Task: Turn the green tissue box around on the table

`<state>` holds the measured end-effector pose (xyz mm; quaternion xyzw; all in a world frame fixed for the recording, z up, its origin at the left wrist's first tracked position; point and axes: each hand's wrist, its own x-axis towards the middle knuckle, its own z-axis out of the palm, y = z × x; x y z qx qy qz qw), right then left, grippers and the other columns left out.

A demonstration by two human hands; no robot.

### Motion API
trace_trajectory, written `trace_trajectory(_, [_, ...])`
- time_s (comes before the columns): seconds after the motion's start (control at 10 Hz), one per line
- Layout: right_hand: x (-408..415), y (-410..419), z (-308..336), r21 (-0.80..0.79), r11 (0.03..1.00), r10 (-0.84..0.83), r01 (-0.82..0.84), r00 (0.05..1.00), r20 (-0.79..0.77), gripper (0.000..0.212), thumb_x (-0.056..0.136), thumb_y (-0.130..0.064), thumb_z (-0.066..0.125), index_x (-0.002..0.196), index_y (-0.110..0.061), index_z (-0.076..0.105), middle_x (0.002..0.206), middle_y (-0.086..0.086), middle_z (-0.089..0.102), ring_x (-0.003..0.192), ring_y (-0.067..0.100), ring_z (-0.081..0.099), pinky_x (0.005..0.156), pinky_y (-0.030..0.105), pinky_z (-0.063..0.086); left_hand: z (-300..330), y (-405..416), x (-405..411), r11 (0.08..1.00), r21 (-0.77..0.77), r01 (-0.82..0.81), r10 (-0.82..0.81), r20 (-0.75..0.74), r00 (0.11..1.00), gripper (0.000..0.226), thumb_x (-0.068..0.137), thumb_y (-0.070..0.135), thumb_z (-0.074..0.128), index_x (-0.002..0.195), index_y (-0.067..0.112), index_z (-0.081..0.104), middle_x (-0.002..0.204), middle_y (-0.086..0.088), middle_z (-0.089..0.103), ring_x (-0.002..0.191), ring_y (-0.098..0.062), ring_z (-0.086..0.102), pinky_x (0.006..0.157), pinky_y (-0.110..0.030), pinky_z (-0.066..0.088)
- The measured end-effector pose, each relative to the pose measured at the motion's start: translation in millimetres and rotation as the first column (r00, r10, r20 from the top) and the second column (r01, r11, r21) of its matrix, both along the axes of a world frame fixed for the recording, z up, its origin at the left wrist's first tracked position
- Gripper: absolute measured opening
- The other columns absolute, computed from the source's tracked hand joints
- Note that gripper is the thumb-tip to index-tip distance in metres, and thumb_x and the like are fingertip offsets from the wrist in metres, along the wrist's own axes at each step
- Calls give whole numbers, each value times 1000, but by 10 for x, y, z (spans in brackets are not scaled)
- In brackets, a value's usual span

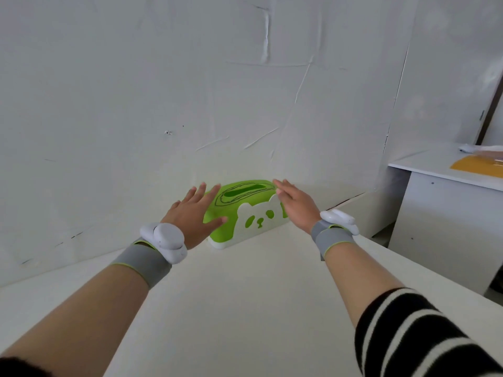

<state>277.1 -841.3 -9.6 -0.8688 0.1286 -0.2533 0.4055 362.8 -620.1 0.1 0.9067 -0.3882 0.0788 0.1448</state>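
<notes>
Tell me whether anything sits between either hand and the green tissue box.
Nothing visible does. The left hand and right hand flank the green tissue box with fingers spread, and the table around it shows no other item.

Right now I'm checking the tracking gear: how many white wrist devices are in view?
2. One white device sits on the left wrist, left of the green tissue box; the other white device is on the right wrist, right of it.

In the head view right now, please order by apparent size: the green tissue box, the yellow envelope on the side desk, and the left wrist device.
1. green tissue box
2. and 3. unsure: left wrist device and yellow envelope look similar; the envelope is farther and cut off.
</notes>
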Motion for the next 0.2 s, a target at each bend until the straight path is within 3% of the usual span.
trace_trajectory(0.1, [-112,86,119,9,1000,-7,7,1000,28,42,97,-30,36,138,-22,39,156,6,21,145,18,15,117,31,10,157,129,-94,999,-49,-3,3,-4,1000,72,89,58,36,146,36,-3,160,-3,-1,147,-21,-1,117,-45,12])
trace_trajectory(0.2, [-270,214,250,81,997,7,-10,999,36,46,95,-38,37,139,-24,37,156,1,23,144,15,18,117,31,12,302,269,-231,982,-188,5,-24,-101,995,69,88,59,35,146,38,2,160,-2,0,147,-20,-4,117,-44,9])
